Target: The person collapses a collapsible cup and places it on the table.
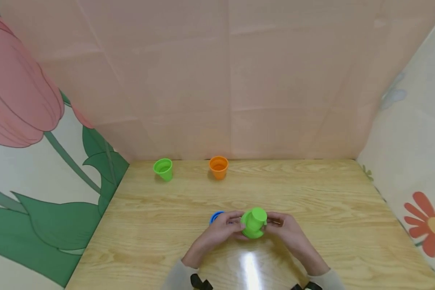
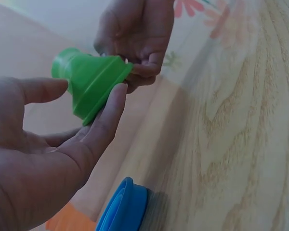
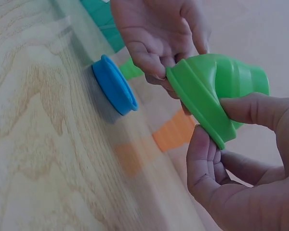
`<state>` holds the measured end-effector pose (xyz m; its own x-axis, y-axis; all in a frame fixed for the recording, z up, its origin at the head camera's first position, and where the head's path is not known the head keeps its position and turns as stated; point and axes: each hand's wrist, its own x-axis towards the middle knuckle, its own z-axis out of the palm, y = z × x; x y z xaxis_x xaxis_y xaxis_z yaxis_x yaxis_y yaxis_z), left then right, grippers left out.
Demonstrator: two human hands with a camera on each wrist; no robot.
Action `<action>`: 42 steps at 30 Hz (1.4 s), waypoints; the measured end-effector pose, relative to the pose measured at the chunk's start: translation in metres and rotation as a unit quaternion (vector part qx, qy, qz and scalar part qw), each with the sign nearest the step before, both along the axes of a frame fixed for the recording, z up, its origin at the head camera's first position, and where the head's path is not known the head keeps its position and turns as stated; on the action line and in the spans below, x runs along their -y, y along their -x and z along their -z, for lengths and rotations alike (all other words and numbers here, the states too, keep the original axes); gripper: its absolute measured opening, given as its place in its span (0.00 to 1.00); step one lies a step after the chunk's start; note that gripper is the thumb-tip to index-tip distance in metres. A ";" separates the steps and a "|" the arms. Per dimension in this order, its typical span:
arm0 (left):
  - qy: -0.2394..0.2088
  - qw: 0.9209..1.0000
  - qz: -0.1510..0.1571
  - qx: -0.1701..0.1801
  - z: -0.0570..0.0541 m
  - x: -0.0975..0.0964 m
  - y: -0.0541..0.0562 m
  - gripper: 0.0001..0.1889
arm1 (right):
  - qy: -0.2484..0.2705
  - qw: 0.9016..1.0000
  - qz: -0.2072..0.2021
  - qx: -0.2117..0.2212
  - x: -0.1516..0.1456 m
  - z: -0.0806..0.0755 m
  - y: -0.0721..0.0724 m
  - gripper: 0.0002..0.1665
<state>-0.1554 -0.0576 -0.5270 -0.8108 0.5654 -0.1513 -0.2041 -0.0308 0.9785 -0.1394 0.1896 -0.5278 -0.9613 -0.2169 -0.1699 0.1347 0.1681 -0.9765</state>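
A green collapsible silicone cup (image 1: 256,219) is held above the table between both hands, its narrow base upward and its wide rim facing down. My left hand (image 1: 221,230) pinches one side of it, thumb on the wall and fingers along the rim. On the opposite side my right hand (image 1: 289,233) pinches the rim, thumb outside and fingertips underneath. The right wrist view shows the green wall (image 3: 209,82) bent inward near that thumb. Flattened into a ring, a blue collapsible cup (image 2: 127,207) lies on the table, partly hidden behind my left hand in the head view.
Toward the back edge of the wooden table (image 1: 348,201) stand another green cup (image 1: 163,169) at left and an orange cup (image 1: 218,167), both mouth up. A pink cloth backdrop (image 1: 224,80) rises behind; flower-printed panels flank both sides.
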 end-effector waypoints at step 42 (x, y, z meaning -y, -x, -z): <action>0.054 0.990 -0.133 0.005 0.014 -0.021 -0.002 0.23 | -0.091 0.995 0.008 -0.025 0.013 0.005 -0.005 0.42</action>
<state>-0.1537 -0.0371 -0.5414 -0.9270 0.3124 -0.2078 -0.2125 0.0195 0.9770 -0.1345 0.1768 -0.5325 -0.9725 -0.1719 -0.1569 0.0905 0.3419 -0.9354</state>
